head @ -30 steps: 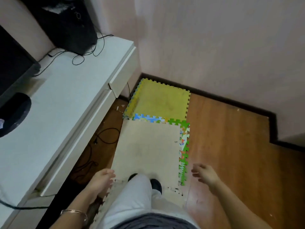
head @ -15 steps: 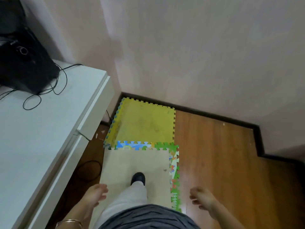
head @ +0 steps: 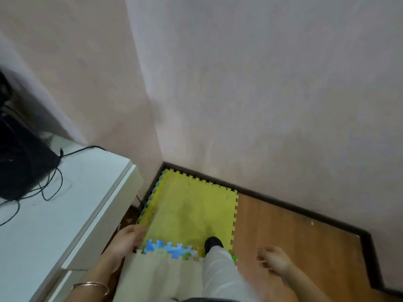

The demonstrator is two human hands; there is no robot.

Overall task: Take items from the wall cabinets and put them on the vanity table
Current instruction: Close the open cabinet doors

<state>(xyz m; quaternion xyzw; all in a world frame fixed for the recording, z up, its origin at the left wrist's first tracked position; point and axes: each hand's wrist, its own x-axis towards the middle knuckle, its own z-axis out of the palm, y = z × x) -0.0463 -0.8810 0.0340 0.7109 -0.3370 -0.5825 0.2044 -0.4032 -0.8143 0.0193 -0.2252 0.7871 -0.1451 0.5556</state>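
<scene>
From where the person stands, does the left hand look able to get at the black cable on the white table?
Probably yes: the left hand hangs empty beside the white table, nothing between it and the black cable.

Head view: looks steeply down from standing height at the yellow mat (head: 192, 210).
Facing: room corner beyond the mat.
Left of mat: white worktop (head: 65, 205) edge.

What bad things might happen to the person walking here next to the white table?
1. The foot is stepping on the yellow foam mat, whose puzzle edges meet bare wood floor; a toe might catch on a seam, or the mat might slide.
2. Black cables lie loose on the white table. The left hand swings close to the table's edge and might bump it.
3. Both hands look empty, the right hand too, so nothing would drop.
</scene>
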